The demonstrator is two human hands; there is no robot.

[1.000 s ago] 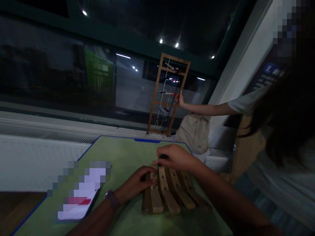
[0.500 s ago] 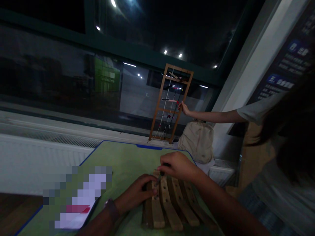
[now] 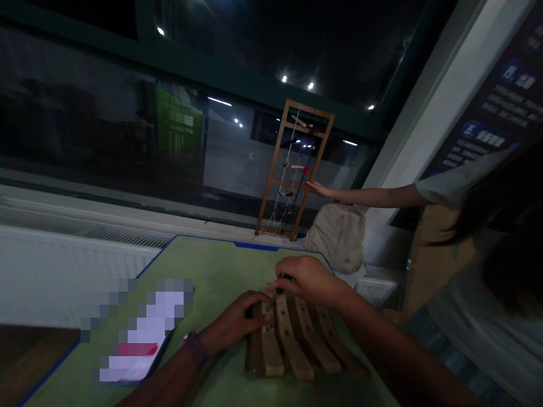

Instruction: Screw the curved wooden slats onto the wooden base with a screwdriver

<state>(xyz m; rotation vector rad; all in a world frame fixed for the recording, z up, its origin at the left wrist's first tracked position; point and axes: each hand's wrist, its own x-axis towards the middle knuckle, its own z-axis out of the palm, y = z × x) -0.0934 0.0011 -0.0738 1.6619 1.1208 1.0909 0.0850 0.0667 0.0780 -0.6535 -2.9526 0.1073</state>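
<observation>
A wooden piece with several curved, light and dark slats (image 3: pixel 297 345) lies on the green table, small dark holes showing along its slats. Over its far end, my right hand (image 3: pixel 307 277) is closed round the dark handle of a screwdriver (image 3: pixel 272 302). The metal shaft slants down to the leftmost light slat. My left hand (image 3: pixel 237 319), with a band on its wrist, grips the left edge of the slatted piece. Its thumb and forefinger rest on either side of the shaft's lower end; its other fingers are mostly hidden. Whether a screw sits under the tip cannot be made out.
A pixelated phone-like item (image 3: pixel 156 322) lies left on the green table (image 3: pixel 212 265). Beyond stands a tall wooden frame (image 3: pixel 275 169) strung with cords, touched by another person's hand (image 3: pixel 318 189). A beige backpack (image 3: pixel 337 234) and a white radiator (image 3: pixel 76 271) are near the window.
The view has shifted slightly. The other person's hand has slid a little down the wooden frame and its fingers are straighter. My hands stay at the slatted piece with the screwdriver.
</observation>
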